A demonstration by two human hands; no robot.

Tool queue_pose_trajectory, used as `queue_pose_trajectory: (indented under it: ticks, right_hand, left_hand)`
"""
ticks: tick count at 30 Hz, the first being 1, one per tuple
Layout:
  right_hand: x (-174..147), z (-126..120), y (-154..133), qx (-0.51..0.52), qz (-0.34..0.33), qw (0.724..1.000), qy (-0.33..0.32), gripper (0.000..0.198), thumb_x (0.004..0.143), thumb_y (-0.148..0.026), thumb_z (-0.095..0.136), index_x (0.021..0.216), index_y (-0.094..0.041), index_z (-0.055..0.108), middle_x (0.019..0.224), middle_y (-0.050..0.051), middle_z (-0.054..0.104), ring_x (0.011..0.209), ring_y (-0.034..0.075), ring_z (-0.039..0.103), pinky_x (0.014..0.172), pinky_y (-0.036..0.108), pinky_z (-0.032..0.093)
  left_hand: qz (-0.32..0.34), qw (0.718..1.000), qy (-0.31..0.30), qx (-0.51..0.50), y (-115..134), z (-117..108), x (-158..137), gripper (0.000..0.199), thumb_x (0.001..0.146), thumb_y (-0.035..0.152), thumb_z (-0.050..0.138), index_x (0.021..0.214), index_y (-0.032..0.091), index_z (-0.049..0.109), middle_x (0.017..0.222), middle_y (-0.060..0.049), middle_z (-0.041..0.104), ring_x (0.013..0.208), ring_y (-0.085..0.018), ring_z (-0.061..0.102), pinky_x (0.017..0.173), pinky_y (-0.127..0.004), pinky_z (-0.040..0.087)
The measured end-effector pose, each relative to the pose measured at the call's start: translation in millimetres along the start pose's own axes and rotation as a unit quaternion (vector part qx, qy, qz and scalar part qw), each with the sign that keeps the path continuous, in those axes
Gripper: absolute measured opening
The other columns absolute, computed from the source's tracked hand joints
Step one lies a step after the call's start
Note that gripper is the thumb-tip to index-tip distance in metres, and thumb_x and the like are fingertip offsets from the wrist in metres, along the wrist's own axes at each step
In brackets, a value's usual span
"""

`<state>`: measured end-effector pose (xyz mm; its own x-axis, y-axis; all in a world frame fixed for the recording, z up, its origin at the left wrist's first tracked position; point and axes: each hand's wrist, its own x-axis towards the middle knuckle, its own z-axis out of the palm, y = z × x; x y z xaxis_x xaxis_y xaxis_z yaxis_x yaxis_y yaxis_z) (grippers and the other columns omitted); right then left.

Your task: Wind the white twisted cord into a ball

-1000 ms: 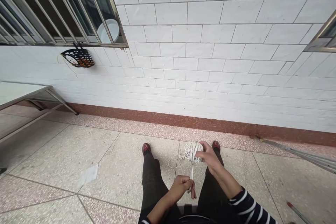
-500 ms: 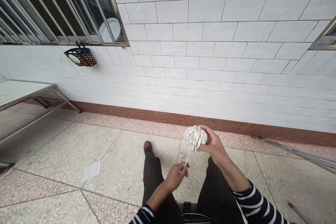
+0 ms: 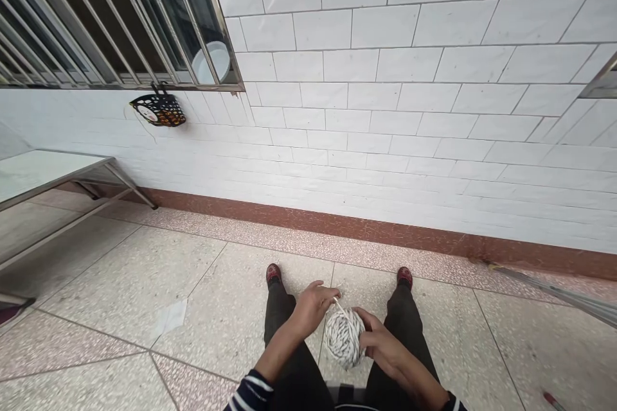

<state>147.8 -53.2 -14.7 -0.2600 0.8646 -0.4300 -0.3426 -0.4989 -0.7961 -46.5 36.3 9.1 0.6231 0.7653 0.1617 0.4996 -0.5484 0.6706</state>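
A ball of thick off-white cord (image 3: 344,338) is held low between my knees, over the lap. My right hand (image 3: 383,343) grips its right side, thumb toward me and fingers around the far edge. Just up and left of the ball, my left hand (image 3: 312,308) pinches a strand of the cord (image 3: 339,303) that runs down onto the wound ball. Both of my legs are spread apart, with a dark red shoe (image 3: 273,272) at the end of the left one.
A low table with metal legs (image 3: 108,164) stands at the left by the white tiled wall (image 3: 385,103). From the barred window hangs a black basket (image 3: 159,109). Pale paper (image 3: 171,316) lies on the floor. Grey poles (image 3: 554,290) lean at the right.
The cord ball has come down and closer to my body in my right hand. My left hand has moved up, now at the ball's upper left. The right shoe has come into view.
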Motion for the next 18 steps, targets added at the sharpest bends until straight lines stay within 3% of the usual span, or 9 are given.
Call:
queue_pose_trajectory:
  ticks: [4, 7, 9, 11, 14, 16, 18]
  right_hand:
    - [-12.6, 6.3, -35.8, 0.109, -0.038, 0.993, -0.018, 0.067, 0.045, -0.007, 0.058, 0.109, -0.027, 0.066, 0.103, 0.001, 0.069, 0.092, 0.022, 0.063, 0.067, 0.026, 0.046]
    - [-10.3, 0.1, -63.8, 0.103, -0.087, 0.991, -0.008, 0.08, 0.048, -0.007, 0.06, 0.125, -0.029, 0.058, 0.113, 0.002, 0.068, 0.095, 0.023, 0.064, 0.07, 0.028, 0.049]
    - [-1.9, -8.9, -77.7, 0.053, -0.115, 0.992, 0.019, 0.077, 0.053, -0.013, 0.062, 0.129, -0.026, 0.055, 0.112, 0.004, 0.068, 0.095, 0.024, 0.064, 0.073, 0.031, 0.05]
    - [10.8, -21.0, -85.5, -0.079, -0.13, 0.983, 0.101, 0.064, 0.062, -0.025, 0.06, 0.125, -0.021, 0.056, 0.106, 0.007, 0.068, 0.094, 0.025, 0.064, 0.077, 0.035, 0.051]
    - [29.6, -36.3, -80.6, -0.286, -0.127, 0.919, 0.241, 0.061, 0.063, -0.034, 0.06, 0.121, -0.018, 0.057, 0.11, 0.009, 0.063, 0.11, 0.032, 0.057, 0.093, 0.043, 0.046]
    - [36.9, -37.8, -64.4, -0.342, -0.113, 0.893, 0.268, 0.064, 0.057, -0.031, 0.064, 0.118, -0.017, 0.058, 0.113, 0.011, 0.058, 0.118, 0.035, 0.051, 0.102, 0.046, 0.039]
    - [38.3, -32.0, -42.1, -0.368, -0.09, 0.893, 0.243, 0.062, 0.051, -0.026, 0.068, 0.111, -0.016, 0.062, 0.108, 0.01, 0.057, 0.113, 0.035, 0.053, 0.1, 0.046, 0.04]
  left_hand:
    - [-0.082, 0.984, -0.006, -0.156, 4.9, 41.0, -0.3, 0.023, 0.088, 0.025, 0.05, 0.079, 0.014, 0.069, 0.083, -0.006, 0.072, 0.081, -0.021, 0.064, 0.077, -0.029, 0.049]
    - [-0.142, 0.976, -0.021, -0.162, 12.6, 67.7, -13.0, 0.03, 0.088, 0.022, 0.046, 0.068, 0.014, 0.066, 0.076, -0.005, 0.071, 0.074, -0.018, 0.062, 0.074, -0.026, 0.046]
    - [-0.163, 0.973, -0.061, -0.151, 16.8, 73.6, -23.9, 0.031, 0.089, 0.022, 0.043, 0.071, 0.015, 0.066, 0.073, -0.003, 0.071, 0.071, -0.016, 0.061, 0.073, -0.024, 0.044]
    - [-0.17, 0.971, -0.103, -0.135, 19.9, 69.1, -32.4, 0.028, 0.09, 0.021, 0.043, 0.077, 0.016, 0.067, 0.071, 0.0, 0.071, 0.069, -0.014, 0.06, 0.071, -0.022, 0.043]
    - [-0.151, 0.978, -0.134, -0.057, 22.6, 49.7, -33.9, 0.029, 0.093, 0.024, 0.044, 0.073, 0.018, 0.063, 0.066, 0.0, 0.068, 0.067, -0.015, 0.061, 0.07, -0.023, 0.043]
    - [-0.104, 0.987, -0.122, 0.028, 23.9, 36.3, -27.3, 0.031, 0.094, 0.024, 0.045, 0.069, 0.018, 0.061, 0.067, -0.002, 0.067, 0.07, -0.017, 0.062, 0.077, -0.026, 0.045]
    - [-0.031, 0.989, -0.099, 0.109, 25.4, 27.8, -19.1, 0.027, 0.094, 0.021, 0.047, 0.071, 0.018, 0.062, 0.07, -0.003, 0.067, 0.074, -0.018, 0.062, 0.091, -0.033, 0.044]
